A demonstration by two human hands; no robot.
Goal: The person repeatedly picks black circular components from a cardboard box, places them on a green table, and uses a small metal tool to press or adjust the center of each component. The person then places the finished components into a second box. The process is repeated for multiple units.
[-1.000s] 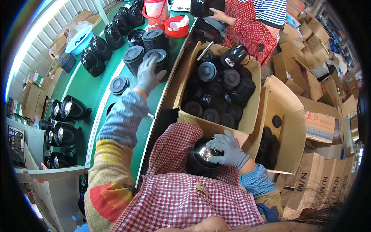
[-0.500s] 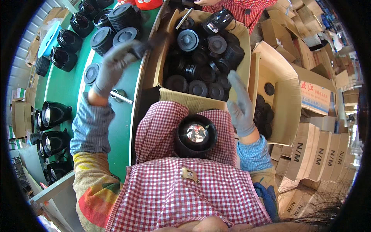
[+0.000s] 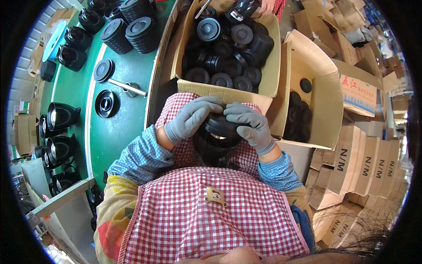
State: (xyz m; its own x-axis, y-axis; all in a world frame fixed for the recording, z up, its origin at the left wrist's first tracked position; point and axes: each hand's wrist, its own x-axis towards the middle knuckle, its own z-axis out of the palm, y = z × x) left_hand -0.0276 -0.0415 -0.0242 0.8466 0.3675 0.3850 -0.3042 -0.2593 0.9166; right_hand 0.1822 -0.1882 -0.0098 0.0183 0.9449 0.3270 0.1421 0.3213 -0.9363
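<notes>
Between my knees stands a black rounded vessel [image 3: 210, 152], a bright shiny patch of its inside showing at the top. Both hands, in grey gloves, grip a black round plastic collar [image 3: 221, 124] tilted over the vessel's mouth. My left hand [image 3: 193, 116] curls round its left side, fingertips on the far rim. On its right side is my right hand [image 3: 252, 124], thumb toward me. Whether the collar is seated on the vessel cannot be made out. A black ring-shaped part [image 3: 107, 104] lies on the green bench, near a hammer-like tool [image 3: 127, 87] with a metal handle.
A carton [image 3: 274, 66] of black round parts stands beyond my knees, another carton [image 3: 323, 127] to its right. Stacked black lids [image 3: 141, 33] and black kettle-shaped bodies [image 3: 63, 114] occupy the green bench [image 3: 121, 145] at left. Another person's hand [image 3: 267, 8] shows at the far carton.
My left hand has come from over the bench to my lap, and my right hand has moved in from the carton side. Both now hold the collar over the vessel. A ring-shaped part shows on the bench.
</notes>
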